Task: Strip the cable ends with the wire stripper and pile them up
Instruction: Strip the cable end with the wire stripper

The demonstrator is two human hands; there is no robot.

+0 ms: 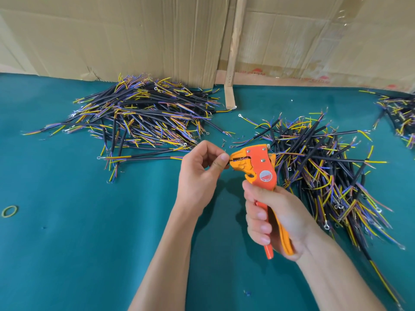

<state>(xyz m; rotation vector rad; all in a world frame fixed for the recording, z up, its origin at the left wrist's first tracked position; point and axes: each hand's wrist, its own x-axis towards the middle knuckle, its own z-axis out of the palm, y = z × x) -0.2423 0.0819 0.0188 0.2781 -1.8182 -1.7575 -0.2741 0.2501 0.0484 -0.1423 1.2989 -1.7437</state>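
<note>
Two bare hands worked above a teal cloth table [67, 254]. The right hand [276, 212] was wrapped around the handles of an orange and yellow wire stripper [258, 167], fingers curled tight, the tool's head pointing left. The left hand [199, 173] pinched a thin wire end [227, 163] between thumb and forefinger, right at the mouth of the stripper's head; most of that wire was hidden by the fingers. A big pile of black cables [143, 117] with yellow, blue and brown ends lay on the cloth behind the left hand. A second pile [325, 167] lay behind and beside the right hand, touching nothing of the tool that could be made out. A third heap [402, 115] sat at the far right edge. A yellow rubber band [9, 211] lay near the left edge. Cardboard [134, 37] stood along the back of the table.
</note>
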